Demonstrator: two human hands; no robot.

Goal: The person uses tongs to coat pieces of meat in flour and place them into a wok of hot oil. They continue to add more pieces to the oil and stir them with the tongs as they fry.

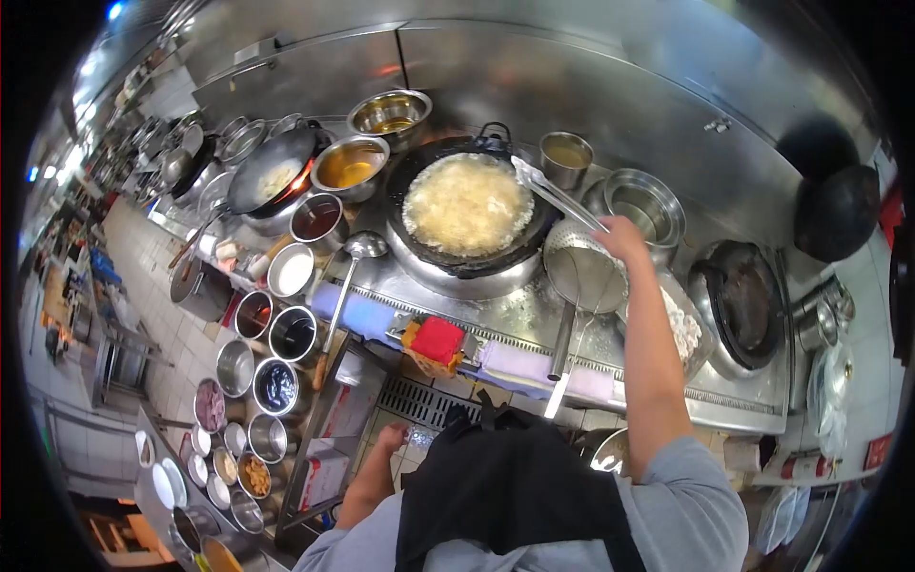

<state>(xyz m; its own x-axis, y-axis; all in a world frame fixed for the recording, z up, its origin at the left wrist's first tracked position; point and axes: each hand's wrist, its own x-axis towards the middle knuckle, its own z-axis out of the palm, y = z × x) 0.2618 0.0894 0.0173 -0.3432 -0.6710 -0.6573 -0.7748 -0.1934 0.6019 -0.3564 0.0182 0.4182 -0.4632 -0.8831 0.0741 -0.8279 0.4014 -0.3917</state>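
The batch [467,205] sits in the wok [416,250], foaming pale in the oil; the frying looks midway, with the lifting-out left to do. Your right hand [620,238] has its grip clamped on the tongs [553,195], whose tips are over the wok's far rim. Your left hand [389,439] hangs low, and I cannot tell its grip. The skimmer [583,272] lies just beside the wok.

We are seeing a ladle [367,246] lying across the stove edge, near a red cloth [438,338]. A tilted wok [272,172] is sitting just beside a bowl of orange liquid [351,167], and a dark wok [746,300] is resting far right.
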